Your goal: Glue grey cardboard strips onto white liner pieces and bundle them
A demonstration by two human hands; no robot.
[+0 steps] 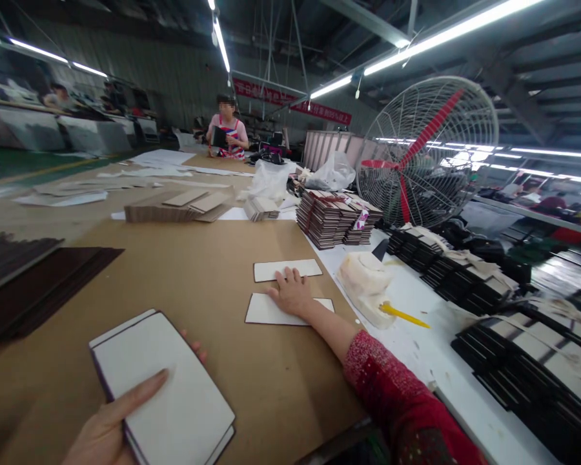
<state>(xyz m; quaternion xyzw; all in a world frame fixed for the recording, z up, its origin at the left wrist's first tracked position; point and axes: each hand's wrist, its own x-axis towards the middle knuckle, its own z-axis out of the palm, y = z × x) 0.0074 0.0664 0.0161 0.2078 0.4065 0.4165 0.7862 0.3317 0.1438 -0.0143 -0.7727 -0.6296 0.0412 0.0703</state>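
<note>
My left hand [126, 413] grips a small stack of white, dark-edged panels [174, 394], thumb on top and fingertips showing at the far edge. Two narrow white strips with dark edges lie on the brown tabletop: a farther strip [264, 271] and a nearer strip [266, 311]. Palm down, my right hand [293, 294] rests across the nearer strip, its fingertips reaching the edge of the farther one. The fingers of that hand are slightly spread.
Dark brown sheets [43, 284] are at left, grey-brown board stacks [159, 210] farther back. On the right are a tied panel stack [324, 219], a glue-stained container [365, 281] with a yellow-handled tool [404, 314], black-edged bundles [527, 349] and a large fan [426, 148]. A person [228, 132] stands behind.
</note>
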